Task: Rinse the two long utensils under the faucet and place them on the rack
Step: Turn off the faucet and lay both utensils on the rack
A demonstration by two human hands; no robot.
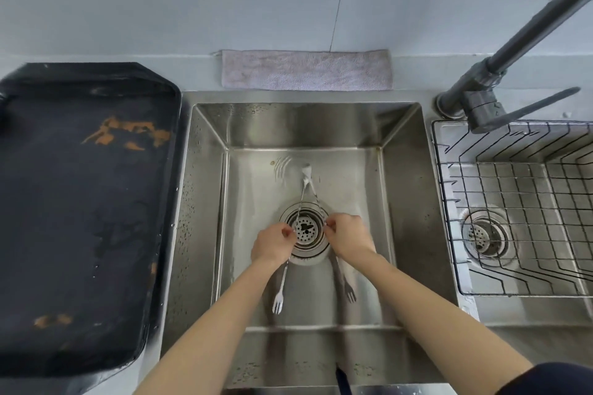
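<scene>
Over the steel sink (205, 202), both my hands work low above the drain strainer (305, 229). My left hand (272, 244) is pinched closed on one long fork (281, 285), tines pointing back toward me near the basin floor, handle running up toward the water stream (306, 171). My right hand (348, 236) is pinched closed on the second thin utensil (316, 199); its far end meets the first one's under the stream. A fork shape (349, 290) under my right wrist looks like a reflection or shadow, can't tell which. Wire rack (513, 202) sits in the right basin, well apart. Faucet (500, 74) stands beside the rack. Dark tray (80, 202) on the left, grey cloth (306, 69) behind the sink.
</scene>
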